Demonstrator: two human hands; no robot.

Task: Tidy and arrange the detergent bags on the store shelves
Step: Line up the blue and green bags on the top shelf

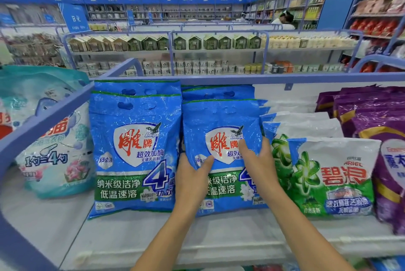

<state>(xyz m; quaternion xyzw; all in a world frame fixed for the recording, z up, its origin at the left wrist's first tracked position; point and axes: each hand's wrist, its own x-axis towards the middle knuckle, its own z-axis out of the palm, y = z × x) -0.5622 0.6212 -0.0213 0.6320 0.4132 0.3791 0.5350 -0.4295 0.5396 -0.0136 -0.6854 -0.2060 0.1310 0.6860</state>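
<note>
While left hand (192,174), right hand (258,161) pinch blue 雕牌 bag (221,121), ARIEL bag (335,174) alongside.

There is only one view, from a camera worn on the person's head. It faces forward and a little down, over both forearms, which come in from the lower edge. It stands close: the left hand (192,174) and the right hand (256,159), both holding the blue detergent bag (221,130), sit near the middle. Nearer than the hands lies the white shelf (131,238). Beyond the hands the wide lens reaches the far aisles (166,51) and bends the blue rail (219,78).
</note>
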